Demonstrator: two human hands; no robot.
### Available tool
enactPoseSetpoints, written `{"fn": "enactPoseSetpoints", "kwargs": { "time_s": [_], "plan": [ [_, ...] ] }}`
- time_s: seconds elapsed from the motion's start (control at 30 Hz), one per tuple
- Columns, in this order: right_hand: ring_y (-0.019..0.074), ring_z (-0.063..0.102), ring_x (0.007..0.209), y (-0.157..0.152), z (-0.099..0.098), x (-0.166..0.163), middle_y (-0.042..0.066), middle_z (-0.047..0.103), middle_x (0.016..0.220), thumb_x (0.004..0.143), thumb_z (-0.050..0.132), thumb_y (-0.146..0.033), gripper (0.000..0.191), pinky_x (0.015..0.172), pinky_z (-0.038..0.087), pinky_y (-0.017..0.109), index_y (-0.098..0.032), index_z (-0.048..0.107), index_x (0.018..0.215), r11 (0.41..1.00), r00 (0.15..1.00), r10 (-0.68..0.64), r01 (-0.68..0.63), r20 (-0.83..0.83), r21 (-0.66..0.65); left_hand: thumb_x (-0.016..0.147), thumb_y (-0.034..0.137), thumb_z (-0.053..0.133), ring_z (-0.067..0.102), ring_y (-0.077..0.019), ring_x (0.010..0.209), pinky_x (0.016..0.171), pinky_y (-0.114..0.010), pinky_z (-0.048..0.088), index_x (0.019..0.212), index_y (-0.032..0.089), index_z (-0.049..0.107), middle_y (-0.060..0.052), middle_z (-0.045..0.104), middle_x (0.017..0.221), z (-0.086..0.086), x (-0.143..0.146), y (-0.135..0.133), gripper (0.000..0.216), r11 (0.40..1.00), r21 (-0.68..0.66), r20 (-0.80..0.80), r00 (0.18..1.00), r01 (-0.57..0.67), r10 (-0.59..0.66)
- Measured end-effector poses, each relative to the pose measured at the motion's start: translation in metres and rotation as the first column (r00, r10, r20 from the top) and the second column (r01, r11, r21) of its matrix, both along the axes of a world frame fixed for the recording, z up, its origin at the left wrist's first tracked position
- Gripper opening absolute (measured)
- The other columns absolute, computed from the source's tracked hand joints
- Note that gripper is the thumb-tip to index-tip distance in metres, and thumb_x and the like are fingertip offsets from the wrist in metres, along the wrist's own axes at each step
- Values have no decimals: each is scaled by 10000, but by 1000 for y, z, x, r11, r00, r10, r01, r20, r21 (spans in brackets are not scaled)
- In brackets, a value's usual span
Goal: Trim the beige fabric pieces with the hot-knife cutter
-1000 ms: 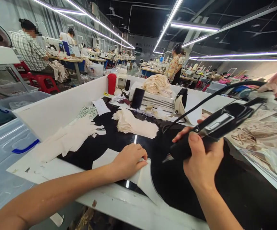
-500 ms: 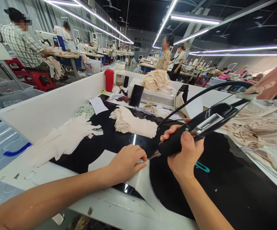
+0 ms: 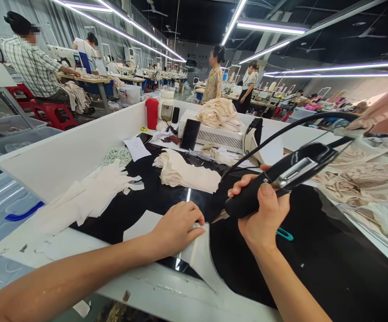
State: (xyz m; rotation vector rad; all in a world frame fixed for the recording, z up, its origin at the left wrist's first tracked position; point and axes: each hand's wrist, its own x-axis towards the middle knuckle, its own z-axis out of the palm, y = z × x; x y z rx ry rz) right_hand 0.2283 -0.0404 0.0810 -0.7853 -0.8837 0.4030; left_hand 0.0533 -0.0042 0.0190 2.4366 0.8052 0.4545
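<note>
My left hand [image 3: 181,226] is closed on the edge of a pale fabric piece [image 3: 198,257], its thumb and curled fingers pressing near a seam. The fabric lies flat on the black work surface [image 3: 331,268]. My right hand [image 3: 264,212] grips a black corded hand tool [image 3: 294,172] with a silver metal lever along its side. The tool's narrow metal tip points down and left, a little apart from my left fingertips. Behind my hands lies a stack of cream fabric pieces [image 3: 190,172]. A teal-handled small tool [image 3: 285,234] rests by my right wrist.
White fabric strips [image 3: 89,197] lie at the left, with pale green cord [image 3: 118,155] behind. A phone [image 3: 190,134] leans on a white vented box [image 3: 214,135] topped with fabric. Heaped beige garments [image 3: 364,179] fill the right side. A black cable [image 3: 281,132] arches over the table.
My right hand and the tool have shifted slightly right, away from my left hand. My left hand keeps its place on the fabric. A standing person in the background has moved left.
</note>
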Motion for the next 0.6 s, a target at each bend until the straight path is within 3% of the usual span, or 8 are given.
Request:
{"fn": "enactPoseSetpoints", "kwargs": {
  "time_s": [0.13, 0.3, 0.6],
  "plan": [
    [129, 598, 574, 3, -3, 1, -41, 661, 760, 807, 845, -462, 433, 549, 548, 267, -260, 583, 1087, 1000, 1000, 0, 0, -20, -8, 1013, 218, 728, 616, -217, 1048, 967, -374, 461, 982, 213, 674, -19, 677, 1143, 0, -1, 1, 62, 1000, 5, 14, 1000, 13, -13],
    [135, 608, 584, 3, -5, 0, -45, 673, 753, 811, 829, -442, 434, 548, 550, 267, -261, 609, 1138, 1000, 999, 15, -16, -28, -10, 1008, 233, 743, 610, -227, 1070, 982, -387, 465, 1085, 211, 680, -31, 674, 1173, 1, -1, 0, 102, 1000, 3, 10, 1000, -12, 12],
    [134, 596, 581, 2, -4, 0, -51, 659, 763, 804, 837, -473, 465, 546, 538, 273, -269, 609, 1155, 999, 999, 29, -30, -37, -21, 1013, 209, 746, 614, -198, 1022, 928, -346, 442, 986, 220, 707, 2, 690, 1110, 0, 0, 2, 49, 1000, 4, 1, 1000, 21, -21]
  ]
}}
